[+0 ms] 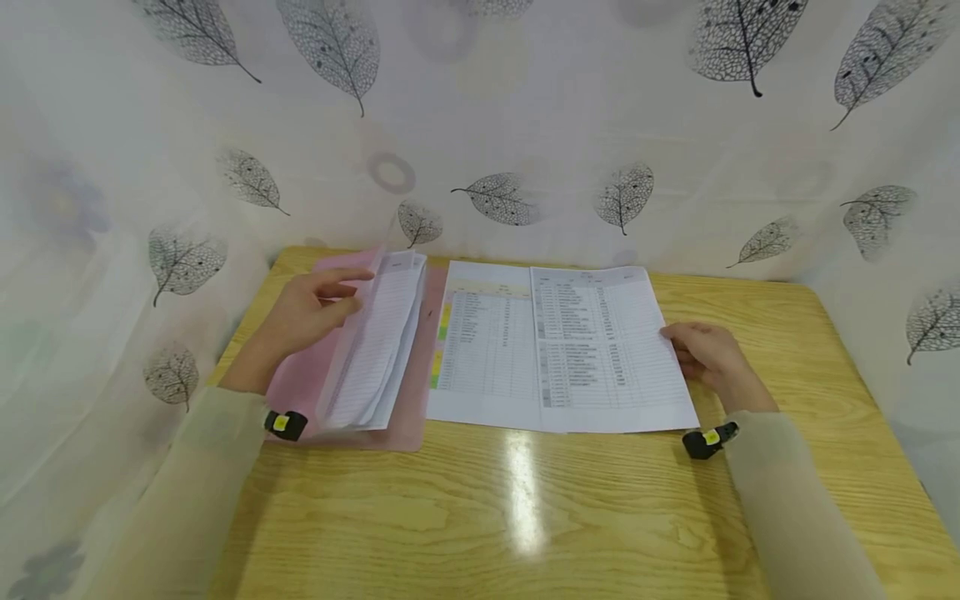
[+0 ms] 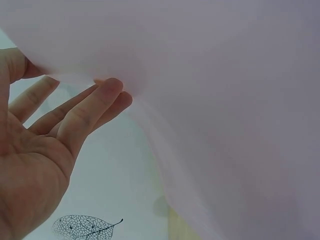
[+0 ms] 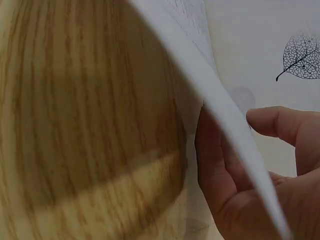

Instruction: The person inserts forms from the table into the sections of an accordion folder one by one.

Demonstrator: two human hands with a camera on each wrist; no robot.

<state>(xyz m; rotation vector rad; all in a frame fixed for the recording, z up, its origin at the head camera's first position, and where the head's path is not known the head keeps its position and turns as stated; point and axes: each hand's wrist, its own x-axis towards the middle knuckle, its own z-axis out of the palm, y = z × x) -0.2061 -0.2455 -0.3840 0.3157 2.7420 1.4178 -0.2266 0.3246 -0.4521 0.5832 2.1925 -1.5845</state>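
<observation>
My left hand [image 1: 307, 312] pinches the edge of the translucent pink cover [image 2: 225, 90] of a folder, which stands lifted at a slant. Beneath it, a stack of white lined papers [image 1: 390, 333] lies in the pink folder [image 1: 408, 435], its loose right edges fanned a little. Over on the right, my right hand [image 1: 712, 354] grips the right edge of a printed table sheet [image 1: 652, 367], thumb on one face and fingers behind. That edge is raised off the table in the right wrist view. Beside it lies another printed sheet [image 1: 480, 400] with yellow and green cells along its left side.
The light wooden table [image 1: 420, 517] extends in front of the papers and to the right. A white curtain or sheet with black leaf prints [image 1: 495, 200] hangs close behind the table's back edge and along both sides. Each wrist wears a black camera band [image 1: 287, 424].
</observation>
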